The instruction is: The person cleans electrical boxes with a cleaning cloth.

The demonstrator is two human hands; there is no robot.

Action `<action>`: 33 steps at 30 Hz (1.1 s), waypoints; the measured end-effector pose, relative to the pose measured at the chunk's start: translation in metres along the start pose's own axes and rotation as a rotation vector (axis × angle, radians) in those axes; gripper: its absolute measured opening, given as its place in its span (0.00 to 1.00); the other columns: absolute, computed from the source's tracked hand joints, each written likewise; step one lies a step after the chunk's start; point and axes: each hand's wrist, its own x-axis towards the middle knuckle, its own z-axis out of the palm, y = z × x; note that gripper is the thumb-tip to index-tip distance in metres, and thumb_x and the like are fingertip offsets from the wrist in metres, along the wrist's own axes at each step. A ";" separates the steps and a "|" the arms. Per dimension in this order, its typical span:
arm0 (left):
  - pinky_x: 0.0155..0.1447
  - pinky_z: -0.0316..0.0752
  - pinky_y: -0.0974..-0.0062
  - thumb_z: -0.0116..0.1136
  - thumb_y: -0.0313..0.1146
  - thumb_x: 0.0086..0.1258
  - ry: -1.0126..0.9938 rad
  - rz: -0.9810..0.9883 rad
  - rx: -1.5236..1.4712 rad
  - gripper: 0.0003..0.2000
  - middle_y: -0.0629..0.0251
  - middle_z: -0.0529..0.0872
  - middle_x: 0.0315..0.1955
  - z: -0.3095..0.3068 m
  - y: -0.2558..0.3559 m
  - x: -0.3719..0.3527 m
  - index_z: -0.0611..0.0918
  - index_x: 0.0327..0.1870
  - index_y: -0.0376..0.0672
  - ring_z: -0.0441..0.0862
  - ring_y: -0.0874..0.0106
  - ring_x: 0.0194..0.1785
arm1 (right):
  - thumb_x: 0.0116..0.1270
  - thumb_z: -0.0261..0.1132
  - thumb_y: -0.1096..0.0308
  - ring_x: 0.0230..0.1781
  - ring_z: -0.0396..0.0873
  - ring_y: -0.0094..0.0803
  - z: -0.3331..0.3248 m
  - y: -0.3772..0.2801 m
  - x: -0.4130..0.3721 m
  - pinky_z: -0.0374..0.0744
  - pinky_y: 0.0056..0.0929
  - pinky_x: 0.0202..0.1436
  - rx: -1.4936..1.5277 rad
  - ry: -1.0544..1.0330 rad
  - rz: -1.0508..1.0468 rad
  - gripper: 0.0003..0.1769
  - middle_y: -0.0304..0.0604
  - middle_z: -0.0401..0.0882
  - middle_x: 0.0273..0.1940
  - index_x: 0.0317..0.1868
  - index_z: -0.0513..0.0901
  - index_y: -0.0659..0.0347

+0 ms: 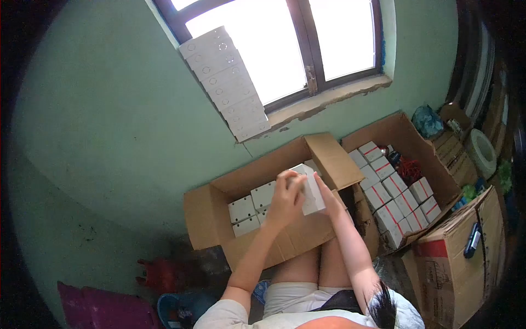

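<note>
A white box [313, 198] is held up over the open cardboard carton [285, 244] in front of me. My right hand [323, 192] lies along the box's right side with its fingers pressed on it. At the box's upper left is my left hand [289, 193], fingers curled and slightly blurred; whether they grip the box cannot be made out. Inside the carton, several white boxes [241, 209] with small dark spots stand in rows, to the left of the held box.
A second carton [378, 129] at the right holds white boxes with red stripes [392, 214] and red wire. A blue-black tool [472, 240] lies on a closed carton [438, 268]. White panels [224, 82] lean by the window. A purple container [107, 307] and blue bucket [170, 307] are lower left.
</note>
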 end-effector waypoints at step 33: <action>0.58 0.77 0.65 0.60 0.28 0.60 -0.722 0.320 0.223 0.17 0.69 0.81 0.56 -0.047 -0.001 -0.020 0.83 0.52 0.53 0.79 0.61 0.52 | 0.73 0.60 0.46 0.54 0.78 0.30 -0.012 0.012 -0.001 0.78 0.31 0.56 -0.231 0.018 -0.074 0.30 0.41 0.79 0.54 0.64 0.72 0.60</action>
